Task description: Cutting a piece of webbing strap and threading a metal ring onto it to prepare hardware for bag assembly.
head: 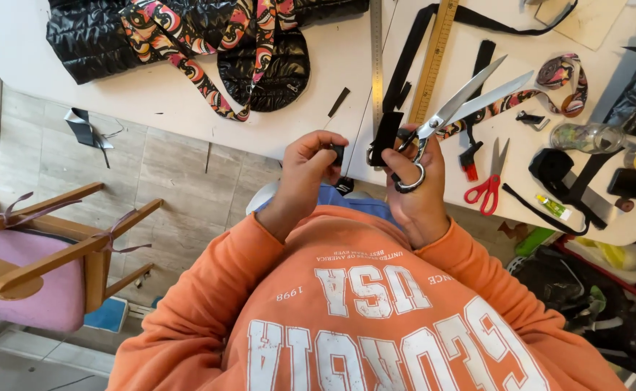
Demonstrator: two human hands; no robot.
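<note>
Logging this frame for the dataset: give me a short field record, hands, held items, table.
left hand: fingers pinch a small black piece
right hand: holds large silver scissors, blades open, plus a black strap
table: white
on table: red scissors, wooden ruler, metal ruler, black quilted bag
floor side: wooden chair, pink seat

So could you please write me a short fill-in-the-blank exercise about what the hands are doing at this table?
1. The right hand holds large silver ____ with open blades.
2. The left hand pinches a small ____ piece.
3. The small scissors lying on the white table have ____ handles.

Missing words: scissors; black; red
</note>
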